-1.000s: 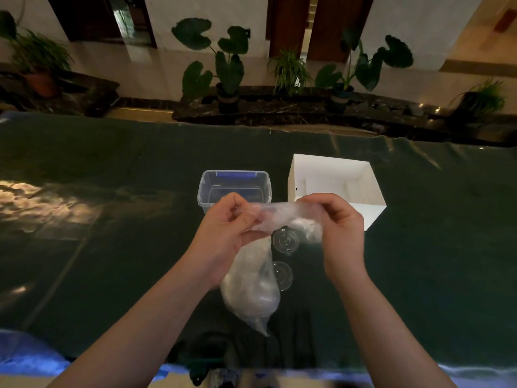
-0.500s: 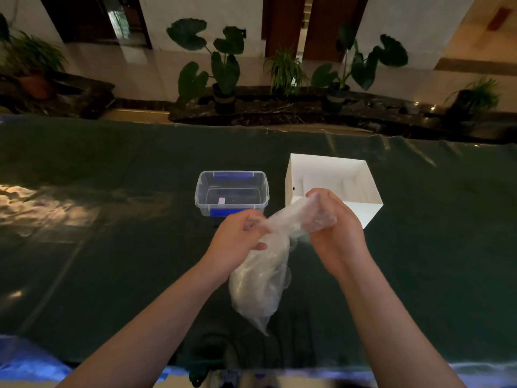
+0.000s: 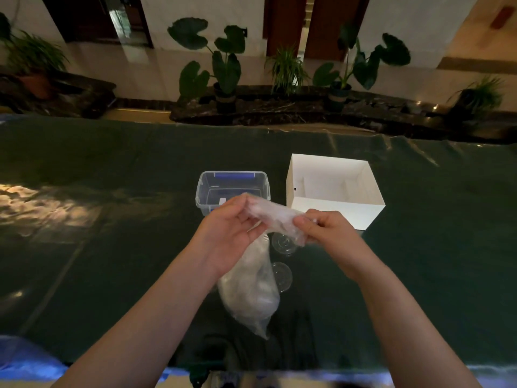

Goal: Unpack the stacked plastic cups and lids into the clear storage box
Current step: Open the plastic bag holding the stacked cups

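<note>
Hands share one thin plastic bag (image 3: 251, 287): the left hand (image 3: 223, 233) pinches its mouth on one side, the right hand (image 3: 321, 231) pinches the other, stretching the mouth crosswise while the bag's length hangs toward the near edge of the surface (image 3: 98, 247). Clear storage box (image 3: 233, 189) lies beyond, nearer the left hand; two lids (image 3: 282, 259) lie below the grip.

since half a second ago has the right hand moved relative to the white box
Yes. The right hand dropped from in front of the white box to below its near edge, pinching the plastic bag.
</note>
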Demonstrator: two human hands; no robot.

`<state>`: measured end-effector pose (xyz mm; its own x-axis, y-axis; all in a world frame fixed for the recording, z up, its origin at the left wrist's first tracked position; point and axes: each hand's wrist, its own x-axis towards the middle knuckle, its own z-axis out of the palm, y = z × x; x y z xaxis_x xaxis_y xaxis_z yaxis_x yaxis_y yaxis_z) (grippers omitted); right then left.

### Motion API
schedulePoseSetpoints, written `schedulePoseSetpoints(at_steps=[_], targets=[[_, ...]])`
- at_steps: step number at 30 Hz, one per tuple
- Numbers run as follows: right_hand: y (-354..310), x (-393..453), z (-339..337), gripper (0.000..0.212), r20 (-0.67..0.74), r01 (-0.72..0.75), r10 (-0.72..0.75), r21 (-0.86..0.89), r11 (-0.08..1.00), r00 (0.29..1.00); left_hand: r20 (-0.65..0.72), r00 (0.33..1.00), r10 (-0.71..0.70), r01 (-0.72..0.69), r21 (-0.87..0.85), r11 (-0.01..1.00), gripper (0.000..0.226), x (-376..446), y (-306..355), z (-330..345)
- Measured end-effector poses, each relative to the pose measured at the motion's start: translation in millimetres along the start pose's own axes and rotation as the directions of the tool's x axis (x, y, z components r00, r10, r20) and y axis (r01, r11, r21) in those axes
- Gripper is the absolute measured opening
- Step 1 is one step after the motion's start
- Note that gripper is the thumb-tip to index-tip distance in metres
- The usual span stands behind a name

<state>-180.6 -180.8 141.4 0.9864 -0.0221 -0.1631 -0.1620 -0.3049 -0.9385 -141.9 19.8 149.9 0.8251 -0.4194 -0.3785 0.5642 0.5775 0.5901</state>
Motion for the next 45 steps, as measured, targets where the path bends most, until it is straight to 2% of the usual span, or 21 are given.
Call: schedulePoseSetpoints(at_steps=[5,8,10,12,14,16,18,21,23,24,27,30,34,37,38,39,40,41,42,43,45], targets=[[6.8,4.5,-0.7,0.024,0.004,-0.089,0.089,0.151,0.984,0.996,0.012,0.998,-0.062,0.063,-0.065,0.996,0.037,5.0,-6.8,2.2],[2.8,6.9,1.0,0.02,0.048,-0.17,0.171,0.53,0.831,0.984,-0.012,0.999,0.031,-0.026,0.31,0.95,0.033,5.6,-14.9,1.7],[-1.3,9.1,1.2,0.021,0.084,-0.206,0.214,0.728,0.653,0.973,-0.044,0.992,0.115,-0.067,0.589,0.805,0.024,4.3,-20.3,2.9],[-2.2,12.0,4.0,0.019,0.097,-0.235,0.274,0.814,0.531,0.957,-0.107,0.976,0.192,-0.042,0.765,0.642,0.027,7.3,-25.2,0.7],[-2.2,14.5,11.2,0.019,0.063,-0.243,0.314,0.78,0.577,0.947,-0.129,0.963,0.237,-0.027,0.827,0.561,0.028,10.3,-28.7,-3.0],[-1.2,16.8,16.3,0.019,-0.062,-0.2,0.293,0.596,0.778,0.954,-0.152,0.959,0.24,-0.026,0.793,0.608,0.022,11.4,-31.3,-7.6],[-1.3,19.1,16.3,0.019,-0.14,-0.147,0.249,0.506,0.85,0.958,-0.164,0.969,0.187,-0.007,0.733,0.68,0.017,10.5,-31.6,-11.6],[-2.7,19.1,12.2,0.024,-0.029,-0.169,0.272,0.718,0.675,0.962,-0.131,0.99,0.046,0.044,0.607,0.794,0.019,9.1,-28.2,-18.5],[-2.4,17.9,11.6,0.032,0.067,-0.205,0.253,0.795,0.571,0.965,-0.11,0.992,-0.058,0.097,0.396,0.913,0.019,8.3,-23.9,-21.7],[-1.3,17.4,12.0,0.034,0.094,-0.212,0.229,0.795,0.568,0.969,-0.093,0.99,-0.11,0.132,0.269,0.954,0.022,8.5,-22.3,-22.7],[2.9,14.6,14.1,0.025,0.093,-0.18,0.158,0.639,0.747,0.983,-0.009,0.98,-0.199,0.199,0.022,0.98,0.035,9.0,-18.3,-21.8],[4.7,10.8,16.9,0.013,0.003,-0.15,0.154,0.262,0.953,0.988,0.038,0.984,-0.175,0.177,-0.046,0.983,0.038,12.4,-14.6,-16.8],[9.5,9.4,15.1,0.005,-0.158,-0.133,0.141,0.059,0.989,0.977,-0.141,0.979,-0.146,0.118,-0.193,0.974,0.035,18.3,-18.4,-10.0],[15.5,10.5,16.8,0.01,-0.263,-0.11,0.068,-0.148,0.983,0.962,-0.082,0.995,-0.049,0.045,-0.052,0.998,0.035,16.8,-25.0,-7.3],[17.7,11.6,16.0,0.012,-0.288,-0.123,0.088,-0.105,0.987,0.954,-0.035,0.999,-0.013,0.015,0.053,0.998,0.037,14.0,-26.2,-5.0],[18.1,12.8,13.9,0.012,-0.277,-0.145,0.16,0.073,0.987,0.947,-0.001,1.0,0.015,-0.015,0.16,0.987,0.04,11.3,-27.2,-3.0],[16.7,13.1,11.0,0.012,-0.199,-0.175,0.253,0.341,0.924,0.947,0.009,0.999,0.037,-0.038,0.261,0.965,0.042,8.9,-28.1,-1.4],[13.0,12.4,8.6,0.012,-0.066,-0.213,0.314,0.601,0.77,0.947,-0.004,0.998,0.059,-0.054,0.348,0.936,0.042,7.3,-28.8,0.0],[9.7,12.1,6.7,0.013,0.05,-0.246,0.325,0.764,0.597,0.944,-0.029,0.996,0.079,-0.06,0.413,0.909,0.041,6.0,-29.1,1.6],[8.6,12.6,4.8,0.015,0.12,-0.268,0.316,0.834,0.483,0.941,-0.058,0.994,0.094,-0.058,0.45,0.891,0.038,5.1,-29.5,2.6],[5.8,13.2,4.5,0.021,0.146,-0.275,0.299,0.847,0.456,0.943,-0.096,0.989,0.113,-0.056,0.466,0.883,0.032,4.4,-30.4,4.2]])
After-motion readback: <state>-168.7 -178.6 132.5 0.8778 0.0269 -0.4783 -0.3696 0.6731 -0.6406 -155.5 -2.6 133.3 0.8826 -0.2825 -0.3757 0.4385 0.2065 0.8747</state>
